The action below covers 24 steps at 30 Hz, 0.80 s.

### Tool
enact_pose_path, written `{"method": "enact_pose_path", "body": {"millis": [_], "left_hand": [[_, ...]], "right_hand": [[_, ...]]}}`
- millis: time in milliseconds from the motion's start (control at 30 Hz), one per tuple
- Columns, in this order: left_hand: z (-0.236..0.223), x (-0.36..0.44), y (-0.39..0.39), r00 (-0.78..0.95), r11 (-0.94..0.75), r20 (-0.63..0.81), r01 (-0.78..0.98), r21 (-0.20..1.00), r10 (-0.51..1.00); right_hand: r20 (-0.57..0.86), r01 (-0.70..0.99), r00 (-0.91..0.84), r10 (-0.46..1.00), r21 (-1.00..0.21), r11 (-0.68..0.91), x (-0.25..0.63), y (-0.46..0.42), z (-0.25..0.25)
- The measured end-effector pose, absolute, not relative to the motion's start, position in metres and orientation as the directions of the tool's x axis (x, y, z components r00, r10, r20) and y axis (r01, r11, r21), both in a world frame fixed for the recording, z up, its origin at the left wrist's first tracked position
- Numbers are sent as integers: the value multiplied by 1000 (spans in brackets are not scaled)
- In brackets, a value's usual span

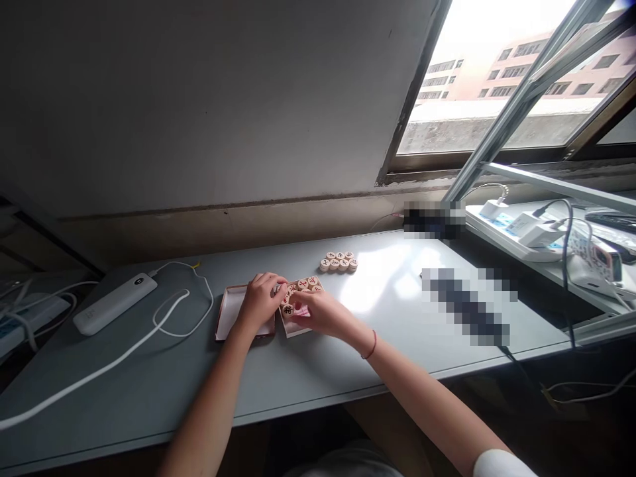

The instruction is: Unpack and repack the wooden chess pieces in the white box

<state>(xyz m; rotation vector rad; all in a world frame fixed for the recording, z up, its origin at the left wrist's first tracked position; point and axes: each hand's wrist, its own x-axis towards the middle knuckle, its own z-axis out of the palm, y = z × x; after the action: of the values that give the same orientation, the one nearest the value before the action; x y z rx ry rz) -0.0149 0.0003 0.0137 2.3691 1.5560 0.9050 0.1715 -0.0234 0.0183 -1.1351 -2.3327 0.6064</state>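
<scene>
A shallow white box [297,330] on the desk holds several round wooden Chinese chess pieces [304,283], marked with red and black characters. My right hand [320,313] reaches into its front part, thumb and fingers closed around a Chinese chess piece [288,310] with a black character. At the box's left edge is my left hand [263,299], its fingers curled in close to the pieces; what they grip is hidden. Beneath that hand and wrist lies the open box lid [231,311], white inside with a dark reddish rim. Several more pieces [339,264] stand together in two rows behind the box.
To the left, a white power bank [115,303] lies with a white cable [106,368] running across the grey desk [163,391]. Blurred dark objects [467,308] lie to the right. Beyond the metal frame, chargers [534,228] stand on a white surface. A wall borders the back.
</scene>
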Motion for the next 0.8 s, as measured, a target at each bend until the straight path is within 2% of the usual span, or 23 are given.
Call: {"method": "enact_pose_path", "body": {"millis": [67, 133, 200, 267, 333, 433, 633, 800], "left_hand": [[12, -16, 1, 270, -442, 397, 777, 449, 877], [11, -16, 2, 265, -443, 406, 775, 450, 875], [10, -16, 2, 261, -445, 413, 772, 453, 873], [9, -15, 2, 263, -447, 412, 769, 457, 873], [10, -15, 1, 268, -447, 404, 767, 461, 875], [12, -15, -1, 267, -440, 393, 767, 466, 880], [11, -17, -1, 262, -450, 413, 763, 465, 872], [8, -16, -1, 267, -472, 441, 750, 464, 857]], "right_hand": [[240, 604, -472, 848, -613, 510, 187, -8, 25], [245, 717, -296, 923, -582, 384, 205, 15, 35], [223, 851, -108, 969, -483, 206, 220, 43, 42], [133, 926, -34, 990, -368, 81, 228, 70, 46], [17, 960, -20, 1000, -278, 24, 229, 92, 45], [-84, 974, -25, 996, -228, 5, 224, 110, 39], [-143, 976, -29, 989, -219, -3, 220, 125, 35], [-124, 965, -28, 992, -261, -5, 221, 121, 46]]}}
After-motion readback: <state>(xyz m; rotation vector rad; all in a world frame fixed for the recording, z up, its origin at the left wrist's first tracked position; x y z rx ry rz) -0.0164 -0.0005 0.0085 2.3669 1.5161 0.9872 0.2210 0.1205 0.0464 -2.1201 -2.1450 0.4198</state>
